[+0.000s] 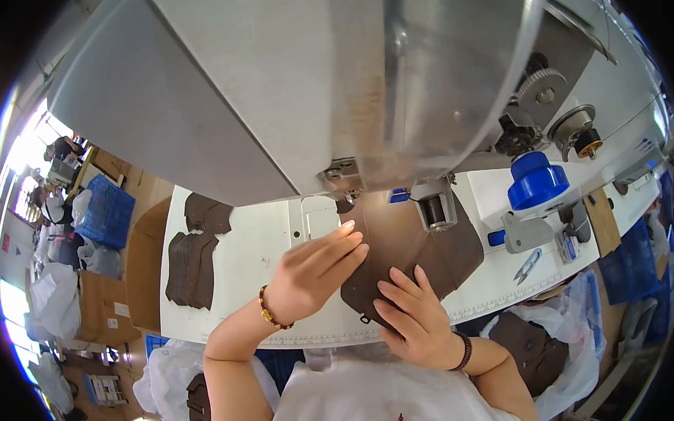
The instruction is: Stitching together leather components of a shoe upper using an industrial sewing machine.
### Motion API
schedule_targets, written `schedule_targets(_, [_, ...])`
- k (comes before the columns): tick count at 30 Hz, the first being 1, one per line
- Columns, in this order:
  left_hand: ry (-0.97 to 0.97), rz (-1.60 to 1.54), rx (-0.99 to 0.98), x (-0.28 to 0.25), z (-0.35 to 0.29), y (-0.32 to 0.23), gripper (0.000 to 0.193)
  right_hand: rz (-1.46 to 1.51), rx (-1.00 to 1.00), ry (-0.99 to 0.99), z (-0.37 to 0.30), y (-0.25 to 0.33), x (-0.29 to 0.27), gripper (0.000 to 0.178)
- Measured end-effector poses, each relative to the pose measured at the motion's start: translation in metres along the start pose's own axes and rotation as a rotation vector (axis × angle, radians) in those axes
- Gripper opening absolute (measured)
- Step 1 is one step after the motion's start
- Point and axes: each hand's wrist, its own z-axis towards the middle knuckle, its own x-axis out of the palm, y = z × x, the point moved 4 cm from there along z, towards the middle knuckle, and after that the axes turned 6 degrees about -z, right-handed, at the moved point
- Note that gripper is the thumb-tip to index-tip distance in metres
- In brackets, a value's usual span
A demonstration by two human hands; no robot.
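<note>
A dark brown leather-like panel (454, 258) lies on the white bed of a sewing machine (288, 86), partly under its head. A small metal ring sticks out at the panel's near left corner. My left hand (313, 274) reaches in from the left, its fingers stretched out side by side with the tips at the panel's left edge. My right hand (419, 319) rests on the panel's near part, fingers spread and flat. Its thumb is hard to make out. The machine's head hides the far part of the panel, and the needle cannot be seen clearly.
Stacked brown pieces (190, 267) lie at the table's left. Right of the panel are a blue knob (536, 181), small snips (528, 265) and a little box (568, 245). Plastic-lined bins with brown pieces (527, 352) flank me below the table edge. A blue crate (105, 211) stands far left.
</note>
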Motion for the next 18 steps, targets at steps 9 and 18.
schedule_targets(9, [0.044,0.133,0.240,0.006,-0.004,-0.001,0.019,0.014,0.004,-0.072,0.001,0.001,0.002,0.040])
schedule_targets(18, [0.076,0.115,0.265,0.001,-0.002,0.002,0.016,-0.037,-0.011,-0.100,0.004,0.010,0.005,0.033])
